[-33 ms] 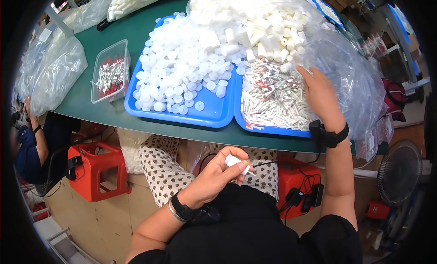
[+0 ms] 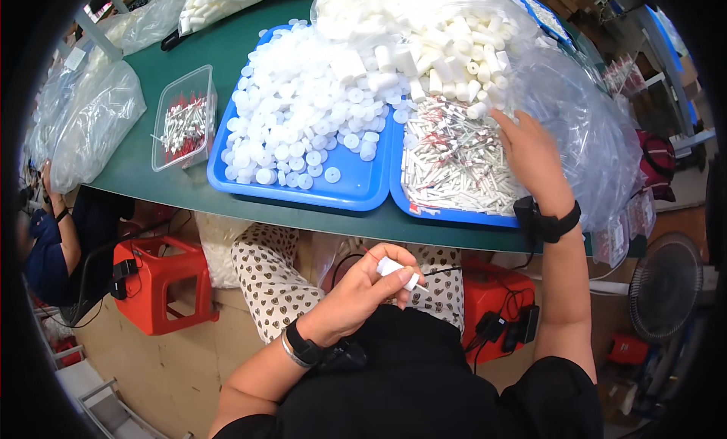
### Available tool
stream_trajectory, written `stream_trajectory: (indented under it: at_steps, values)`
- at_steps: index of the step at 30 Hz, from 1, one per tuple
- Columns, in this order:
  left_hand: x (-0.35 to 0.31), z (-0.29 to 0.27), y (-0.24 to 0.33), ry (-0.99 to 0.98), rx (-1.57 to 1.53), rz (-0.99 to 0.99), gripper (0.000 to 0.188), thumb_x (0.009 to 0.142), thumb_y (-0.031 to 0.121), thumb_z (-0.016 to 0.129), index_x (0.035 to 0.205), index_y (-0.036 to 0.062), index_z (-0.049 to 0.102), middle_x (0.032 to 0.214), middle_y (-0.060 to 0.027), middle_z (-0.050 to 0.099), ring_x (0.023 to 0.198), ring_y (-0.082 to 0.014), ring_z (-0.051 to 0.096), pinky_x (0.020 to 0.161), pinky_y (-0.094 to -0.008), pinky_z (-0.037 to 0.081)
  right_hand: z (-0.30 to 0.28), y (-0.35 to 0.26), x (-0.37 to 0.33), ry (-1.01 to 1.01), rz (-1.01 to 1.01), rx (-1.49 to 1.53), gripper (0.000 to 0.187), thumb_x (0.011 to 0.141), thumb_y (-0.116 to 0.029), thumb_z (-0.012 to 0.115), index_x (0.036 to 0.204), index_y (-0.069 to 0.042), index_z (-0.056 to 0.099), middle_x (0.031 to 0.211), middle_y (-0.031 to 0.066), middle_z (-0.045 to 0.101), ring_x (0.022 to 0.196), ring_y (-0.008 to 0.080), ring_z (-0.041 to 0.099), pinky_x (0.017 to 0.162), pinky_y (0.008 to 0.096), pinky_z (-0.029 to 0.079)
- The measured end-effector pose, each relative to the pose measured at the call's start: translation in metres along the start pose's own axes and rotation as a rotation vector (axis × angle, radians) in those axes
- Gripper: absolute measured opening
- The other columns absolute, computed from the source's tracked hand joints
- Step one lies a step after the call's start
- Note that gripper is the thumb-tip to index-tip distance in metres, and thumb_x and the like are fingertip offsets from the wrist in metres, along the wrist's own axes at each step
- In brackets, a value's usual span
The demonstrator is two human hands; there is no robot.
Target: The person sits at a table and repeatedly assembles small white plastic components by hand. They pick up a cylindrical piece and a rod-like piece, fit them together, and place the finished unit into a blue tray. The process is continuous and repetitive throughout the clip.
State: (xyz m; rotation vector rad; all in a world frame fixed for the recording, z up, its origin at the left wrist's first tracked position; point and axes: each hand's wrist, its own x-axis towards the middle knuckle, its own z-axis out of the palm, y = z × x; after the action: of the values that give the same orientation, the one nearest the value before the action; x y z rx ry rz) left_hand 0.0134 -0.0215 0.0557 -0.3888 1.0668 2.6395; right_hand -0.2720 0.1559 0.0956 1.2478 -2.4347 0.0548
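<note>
My left hand (image 2: 369, 286), over my lap, is closed around a small white cylinder (image 2: 395, 272). A thin pale pin sticks out of its lower right end, and a fine red wire shows above the fingers. My right hand (image 2: 531, 153) reaches over the right blue tray (image 2: 454, 216) with fingers apart. Its fingertips are beside the white foam cylinders (image 2: 454, 68); contact with one cannot be made out. Below them in that tray lie many thin white sticks with red and metallic parts (image 2: 454, 166). Translucent white discs (image 2: 288, 113) heap up in the left blue tray (image 2: 363, 193).
A clear plastic box (image 2: 182, 124) of red-and-white sticks stands on the green table (image 2: 136, 166). Clear plastic bags (image 2: 591, 128) crowd the right side. Red stools (image 2: 163, 284), cables and a fan (image 2: 666, 287) are below the table. Another person's arm (image 2: 64, 227) shows at far left.
My left hand and the white cylinder have shifted very slightly to the right. My right hand has barely moved.
</note>
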Motion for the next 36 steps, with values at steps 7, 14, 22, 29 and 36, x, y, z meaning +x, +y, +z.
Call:
stream_trajectory:
  at_steps: [7,14,22,29,36]
  values:
    - [0.002,-0.003,-0.004,-0.014,-0.059,0.034,0.018,0.101,0.020,0.055,0.112,0.0062,0.052,0.110,-0.0126,0.064,0.078,-0.0084,0.058,0.072,-0.0257,0.052,-0.007,-0.011,0.020,-0.201,0.070,0.007,0.021,0.094,-0.028,0.059,0.103,-0.009,0.062,0.094,0.0158,0.061,0.085,0.0374,0.062,0.074,0.0466,0.050]
    - [-0.003,-0.014,-0.005,0.038,-0.166,0.032,0.016,0.102,0.020,0.055,0.111,0.0072,0.053,0.109,-0.0123,0.064,0.075,-0.0083,0.060,0.072,-0.0251,0.052,-0.026,-0.020,0.014,-0.287,0.184,0.241,0.014,0.087,-0.010,0.061,0.098,-0.002,0.057,0.097,0.0172,0.061,0.086,0.0356,0.062,0.075,0.0448,0.049]
    - [0.003,-0.015,-0.003,0.006,-0.204,0.057,0.016,0.102,0.019,0.054,0.112,0.0067,0.053,0.109,-0.0131,0.064,0.076,-0.0105,0.060,0.070,-0.0254,0.052,-0.020,-0.015,-0.004,-0.187,0.169,0.540,0.029,0.082,0.005,0.057,0.111,0.004,0.060,0.106,0.0203,0.062,0.089,0.0382,0.062,0.082,0.0424,0.050]
    - [0.007,-0.013,-0.003,0.038,-0.197,0.041,0.016,0.102,0.019,0.054,0.112,0.0061,0.053,0.110,-0.0142,0.064,0.077,-0.0116,0.060,0.072,-0.0259,0.051,0.000,-0.001,-0.004,-0.068,-0.049,0.259,0.032,0.078,0.010,0.053,0.109,0.003,0.060,0.115,0.0160,0.061,0.100,0.0353,0.060,0.087,0.0417,0.050]
    - [0.008,-0.013,-0.002,0.032,-0.200,0.055,0.019,0.102,0.021,0.053,0.111,0.0043,0.055,0.111,-0.0148,0.064,0.077,-0.0121,0.059,0.072,-0.0267,0.051,-0.004,-0.001,0.006,-0.122,-0.028,0.035,0.029,0.081,0.003,0.057,0.110,0.001,0.060,0.115,0.0145,0.062,0.106,0.0340,0.058,0.086,0.0407,0.050]
